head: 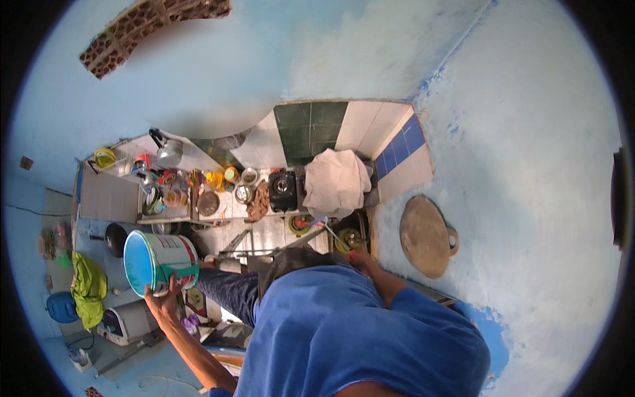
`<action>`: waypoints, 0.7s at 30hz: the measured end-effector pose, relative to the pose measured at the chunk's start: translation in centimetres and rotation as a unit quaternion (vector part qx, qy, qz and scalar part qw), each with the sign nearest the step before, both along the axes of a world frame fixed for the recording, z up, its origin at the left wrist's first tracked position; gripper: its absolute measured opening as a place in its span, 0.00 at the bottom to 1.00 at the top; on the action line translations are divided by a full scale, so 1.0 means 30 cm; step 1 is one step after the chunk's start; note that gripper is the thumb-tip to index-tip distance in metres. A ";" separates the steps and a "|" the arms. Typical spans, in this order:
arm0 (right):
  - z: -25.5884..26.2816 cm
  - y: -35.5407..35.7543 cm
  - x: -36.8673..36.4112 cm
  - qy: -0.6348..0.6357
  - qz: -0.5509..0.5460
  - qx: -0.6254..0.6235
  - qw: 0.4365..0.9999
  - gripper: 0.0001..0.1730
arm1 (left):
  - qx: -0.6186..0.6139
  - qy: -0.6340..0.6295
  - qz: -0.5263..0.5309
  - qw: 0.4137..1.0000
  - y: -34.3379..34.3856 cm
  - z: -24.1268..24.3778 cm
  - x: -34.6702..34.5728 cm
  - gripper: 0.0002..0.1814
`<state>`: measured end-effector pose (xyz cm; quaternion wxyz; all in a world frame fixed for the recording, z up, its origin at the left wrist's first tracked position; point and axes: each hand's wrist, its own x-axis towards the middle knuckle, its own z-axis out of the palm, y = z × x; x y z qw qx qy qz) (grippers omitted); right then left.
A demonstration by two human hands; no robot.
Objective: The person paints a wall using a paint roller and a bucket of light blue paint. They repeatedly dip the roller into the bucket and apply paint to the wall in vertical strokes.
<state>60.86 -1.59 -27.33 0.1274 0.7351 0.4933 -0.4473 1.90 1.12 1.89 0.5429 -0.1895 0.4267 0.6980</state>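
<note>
My left hand (163, 300) holds a plastic paint bucket (174, 253) out to the left, fingers against its lower side near the rim. White with green and red print, the bucket has light-blue paint coating its inside. On the right, close to my waist, my right hand (366, 263) is closed around the red handle of what looks like a paint roller (337, 234). Its thin pale rod runs up to a bluish head. My blue shirt and forearm hide part of that hand.
Below is a tiled counter (223, 211) crowded with dishes and jars. A black gas stove (283, 191) has a white cloth (337, 181) beside it. Gas cylinders (349, 239) stand underneath. A round flat pan (424, 237) hangs on the right wall; a rice cooker (126, 322) sits lower left.
</note>
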 end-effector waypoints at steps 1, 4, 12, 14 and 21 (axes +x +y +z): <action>0.066 0.028 -0.012 0.001 -0.007 -0.011 1.000 0.23 | 0.017 0.017 -0.009 1.000 0.001 -0.012 -0.001 0.39; 0.112 0.042 -0.014 0.013 -0.014 0.003 1.000 0.20 | 0.000 -0.009 0.001 1.000 -0.012 -0.007 -0.009 0.39; 0.087 0.175 0.042 0.067 0.023 0.149 0.986 0.20 | -0.003 0.038 0.039 0.999 -0.012 -0.016 -0.005 0.34; 0.253 0.229 0.024 0.140 0.015 0.143 0.980 0.19 | -0.011 0.015 0.023 1.000 -0.009 -0.012 0.005 0.34; 0.635 0.307 -0.085 0.296 0.053 0.229 0.926 0.20 | -0.014 0.013 0.007 1.000 -0.008 -0.143 -0.072 0.31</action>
